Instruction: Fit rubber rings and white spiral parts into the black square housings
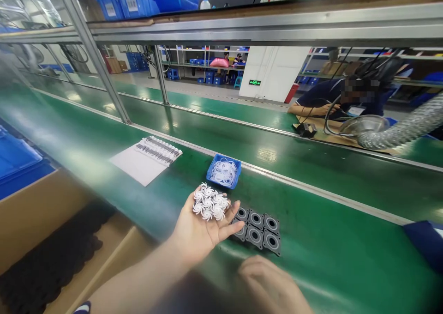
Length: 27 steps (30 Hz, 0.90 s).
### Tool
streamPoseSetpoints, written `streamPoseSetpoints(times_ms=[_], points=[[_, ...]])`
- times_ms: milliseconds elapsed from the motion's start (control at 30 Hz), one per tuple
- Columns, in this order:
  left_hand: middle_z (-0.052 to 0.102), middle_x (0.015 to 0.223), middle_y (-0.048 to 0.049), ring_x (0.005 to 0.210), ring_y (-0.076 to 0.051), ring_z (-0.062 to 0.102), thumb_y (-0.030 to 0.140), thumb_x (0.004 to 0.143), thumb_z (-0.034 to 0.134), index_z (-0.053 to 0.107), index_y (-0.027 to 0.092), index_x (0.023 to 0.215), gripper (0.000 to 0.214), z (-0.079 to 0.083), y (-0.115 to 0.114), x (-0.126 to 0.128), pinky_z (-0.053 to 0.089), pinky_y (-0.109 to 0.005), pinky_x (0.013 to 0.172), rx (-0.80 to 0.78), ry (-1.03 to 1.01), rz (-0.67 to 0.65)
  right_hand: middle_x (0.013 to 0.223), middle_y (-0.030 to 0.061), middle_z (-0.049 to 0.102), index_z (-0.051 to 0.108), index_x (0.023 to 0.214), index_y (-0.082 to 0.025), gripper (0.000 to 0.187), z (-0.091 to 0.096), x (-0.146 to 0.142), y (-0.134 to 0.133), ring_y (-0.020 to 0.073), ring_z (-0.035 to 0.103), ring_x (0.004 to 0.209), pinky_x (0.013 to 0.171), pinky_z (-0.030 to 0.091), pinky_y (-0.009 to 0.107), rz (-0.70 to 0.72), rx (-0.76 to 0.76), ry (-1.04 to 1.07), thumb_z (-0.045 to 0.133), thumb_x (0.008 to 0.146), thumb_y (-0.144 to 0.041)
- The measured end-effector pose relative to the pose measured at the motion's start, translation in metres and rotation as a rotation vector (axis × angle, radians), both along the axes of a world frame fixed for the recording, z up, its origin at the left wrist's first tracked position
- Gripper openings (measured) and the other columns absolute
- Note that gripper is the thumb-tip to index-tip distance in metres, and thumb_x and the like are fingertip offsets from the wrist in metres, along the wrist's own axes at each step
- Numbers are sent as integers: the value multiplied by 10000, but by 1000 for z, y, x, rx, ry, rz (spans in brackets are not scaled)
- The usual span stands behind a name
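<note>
My left hand lies palm up over the green belt, fingers spread, cradling several small white impellers. Just right of its fingertips several dark square housings with round holes lie in two rows on the belt. My right hand hovers low near the belt's front edge, below the housings; it is blurred and its fingers do not show clearly. A small blue tray of white rings sits beyond the impellers.
A white sheet carrying a row of small dark parts lies to the left on the belt. A cardboard box with dark parts stands at lower left. Across the belt a person works beside a metal duct hose.
</note>
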State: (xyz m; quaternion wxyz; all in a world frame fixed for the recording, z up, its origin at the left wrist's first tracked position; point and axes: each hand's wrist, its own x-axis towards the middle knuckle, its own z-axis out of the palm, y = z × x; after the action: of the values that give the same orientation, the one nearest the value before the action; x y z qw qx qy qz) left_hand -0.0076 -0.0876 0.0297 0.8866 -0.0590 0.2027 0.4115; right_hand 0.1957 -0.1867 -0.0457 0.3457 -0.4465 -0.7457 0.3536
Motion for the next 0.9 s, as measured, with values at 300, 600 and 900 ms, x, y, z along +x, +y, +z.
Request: streamPoseSetpoints(times_ms=[300,600,900], points=[[694,993,-111,936,-249,689,424,901,612,588,134,1154,385,-14,-3,1,594,-395,764,190,132,-89,955,39,658,668,982,-257,120,20,13,-5,159,659,869,790,541,214,-326,-166,297,568,938,-309],[712,1026,-138,976,-269,674,191,537,901,366,181,1434,1045,-48,-32,-7,520,-349,820,547,344,-507,1081,50,603,546,1260,-314,322,24,1,-10,156,625,941,862,546,298,-284,-287,476,584,940,-306],[621,1160,-129,1078,-307,599,286,629,856,390,207,1388,894,-62,-37,-9,455,-372,882,849,477,-599,1002,15,526,583,1183,-309,298,23,-13,-13,125,553,852,817,507,275,-209,-273,332,656,894,-313]])
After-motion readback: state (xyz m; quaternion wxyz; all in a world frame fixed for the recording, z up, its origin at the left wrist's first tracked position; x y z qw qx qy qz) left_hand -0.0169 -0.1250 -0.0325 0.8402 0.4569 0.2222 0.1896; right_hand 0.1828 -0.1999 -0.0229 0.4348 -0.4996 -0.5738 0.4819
